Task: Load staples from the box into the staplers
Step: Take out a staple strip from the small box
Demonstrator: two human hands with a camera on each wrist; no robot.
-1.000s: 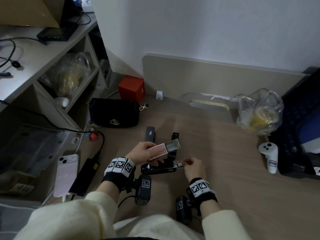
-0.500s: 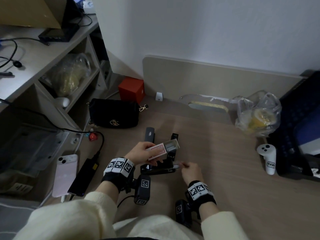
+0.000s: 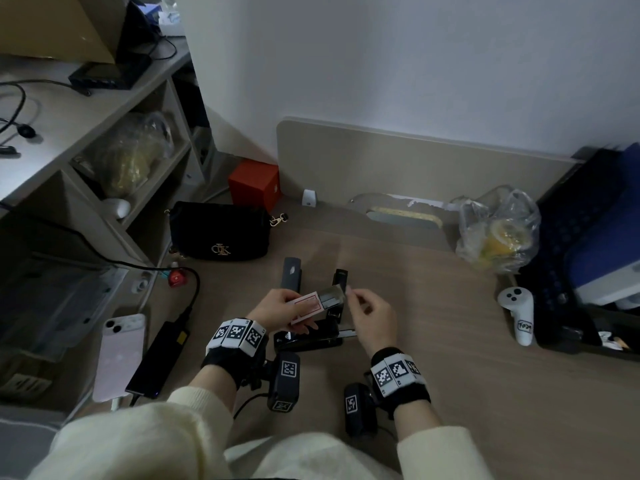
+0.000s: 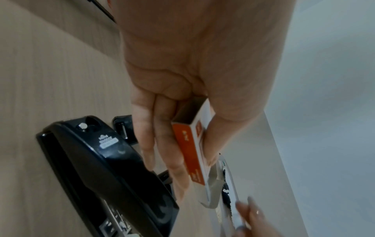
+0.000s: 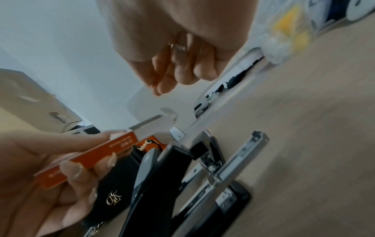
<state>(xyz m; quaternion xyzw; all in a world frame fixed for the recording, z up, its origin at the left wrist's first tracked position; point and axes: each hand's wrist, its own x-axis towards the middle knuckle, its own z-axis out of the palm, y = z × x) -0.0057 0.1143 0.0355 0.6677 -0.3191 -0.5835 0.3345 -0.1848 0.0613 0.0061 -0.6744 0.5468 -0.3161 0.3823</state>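
your left hand [image 3: 277,308] grips the staple box [image 3: 308,306] by its orange-and-white sleeve, thumb on top and fingers curled under its orange side, holding it up above the desk [image 3: 450,341]. the inner tray [image 3: 331,295] is slid partway out of the sleeve toward your right hand [image 3: 372,315], and the grey staples in it show from the head view. your right hand is raised just beside that open end, its fingers [image 5: 182,70] curled in toward the palm; from the right wrist view a small silvery piece sits between them, but it is too blurred to say whether it is a strip of staples, so i cannot tell whether you are grasping anything.

directly under both hands lies a black stapler [image 3: 308,339] on its side on the desk, opened, with its metal magazine [image 5: 237,162] swung clear of the black top. just beyond your left hand a second stapler [image 3: 291,273] stands with its grey-topped arm up, and beyond your right fingertips a third black one [image 3: 339,277] shows behind the tray.

further out past your left hand sits a black handbag [image 3: 220,235] with a red box [image 3: 254,183] behind it. off to your left lie a pink phone [image 3: 119,355] and a black power bank [image 3: 159,358]. well to your right are a white controller [image 3: 517,315] and a plastic bag [image 3: 498,232] with something yellow inside.
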